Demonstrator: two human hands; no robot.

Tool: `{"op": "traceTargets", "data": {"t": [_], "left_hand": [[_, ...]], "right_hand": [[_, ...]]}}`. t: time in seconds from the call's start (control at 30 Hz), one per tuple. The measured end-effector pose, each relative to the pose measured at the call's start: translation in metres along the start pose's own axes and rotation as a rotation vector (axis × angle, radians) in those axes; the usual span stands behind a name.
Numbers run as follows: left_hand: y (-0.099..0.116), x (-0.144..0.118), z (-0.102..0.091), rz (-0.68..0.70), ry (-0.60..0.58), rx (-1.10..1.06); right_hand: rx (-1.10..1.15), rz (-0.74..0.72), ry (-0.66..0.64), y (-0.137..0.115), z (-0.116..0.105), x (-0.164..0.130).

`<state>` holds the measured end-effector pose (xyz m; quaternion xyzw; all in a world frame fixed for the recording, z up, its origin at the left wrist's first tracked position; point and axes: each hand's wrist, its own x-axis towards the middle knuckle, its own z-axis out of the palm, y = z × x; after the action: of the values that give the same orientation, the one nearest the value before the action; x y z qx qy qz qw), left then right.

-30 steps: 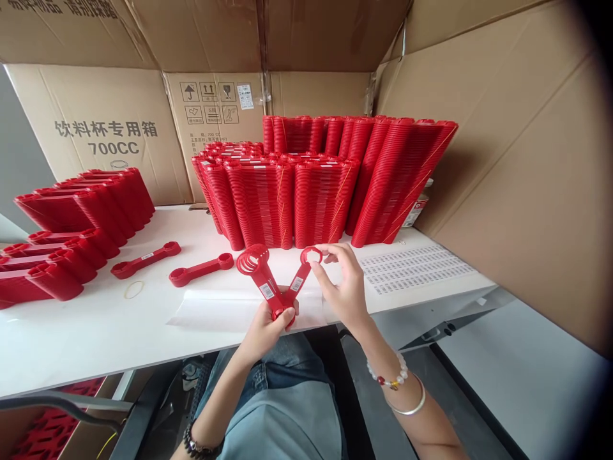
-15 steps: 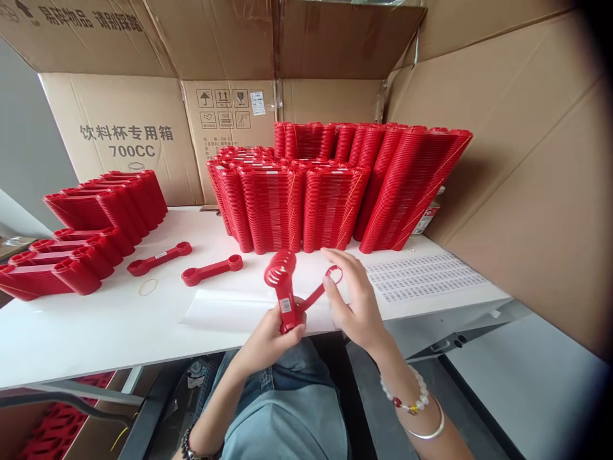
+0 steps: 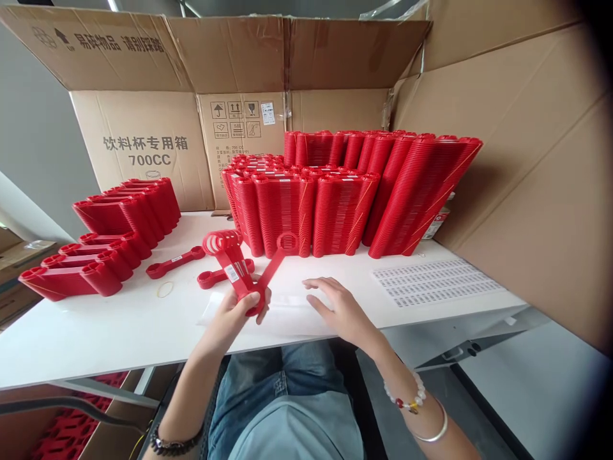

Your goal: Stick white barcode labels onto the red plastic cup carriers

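Head view: left hand [image 3: 239, 310] pinches a bundle [image 3: 238, 262] of red strips, thumb against fingers, at the lower ring end, above the near part of the table [image 3: 119, 338]. Upper rings fan apart. Sticker [image 3: 232, 273] shows on the bundle's front face. Splayed strip [image 3: 272, 267] sticks out right of the rest, far ring free; can't tell from here if it's stickered. Right hand [image 3: 338, 306] is apart from the bundle, fingers spread, nothing in it, near a clear film [image 3: 292, 322] on the table.

Progress, judging by looks: sorting through the bundle looks partway, one strip parted off, the others together. Bundle not banded, not set down.

Further out, left: rubber band [image 3: 165, 289] lies loose; stickered strip [image 3: 175, 262] lies beyond it; second strip [image 3: 213, 278] is partly hidden by the bundle. Printed sheet [image 3: 435, 281] with rows of small marks lies right, many rows present.

Behind: left stacks [image 3: 103, 275], lower than the centre stacks [image 3: 287, 217], which look banded, probably finished. Tall ones lean right, block most of a bottle [image 3: 437, 223]. Cardboard [image 3: 143, 150] walls off the back and right.
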<state>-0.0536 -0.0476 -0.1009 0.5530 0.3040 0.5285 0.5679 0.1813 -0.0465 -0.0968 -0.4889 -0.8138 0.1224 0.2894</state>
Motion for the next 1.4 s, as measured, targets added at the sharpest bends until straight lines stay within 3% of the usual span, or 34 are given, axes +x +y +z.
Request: {"op": "traceTargets", "data": {"t": [0.2, 0.4, 0.57, 0.83, 1.1, 1.23, 1.4], "left_hand": [[0.002, 0.005, -0.016, -0.067, 0.171, 0.141], [-0.016, 0.007, -0.011, -0.139, 0.073, 0.151], [-0.022, 0.006, -0.008, -0.12, 0.016, 0.104], [-0.013, 0.001, -0.005, -0.055, 0.043, 0.012], [-0.015, -0.005, 0.003, -0.041, 0.045, -0.003], [-0.034, 0.001, 0.013, -0.123, 0.036, 0.012], [-0.054, 0.008, 0.02, -0.248, 0.088, 0.107]], "right_hand": [[-0.279, 0.09, -0.125, 0.019, 0.021, 0.005], [-0.334, 0.049, -0.138, 0.026, 0.016, 0.005], [-0.319, -0.046, -0.053, 0.018, 0.012, 0.008], [-0.349, -0.312, -0.031, 0.009, 0.02, 0.007], [-0.296, -0.376, -0.103, 0.005, 0.034, 0.008], [-0.216, -0.362, -0.167, 0.008, 0.021, 0.007], [-0.173, -0.168, -0.155, 0.027, -0.009, 0.006]]}}
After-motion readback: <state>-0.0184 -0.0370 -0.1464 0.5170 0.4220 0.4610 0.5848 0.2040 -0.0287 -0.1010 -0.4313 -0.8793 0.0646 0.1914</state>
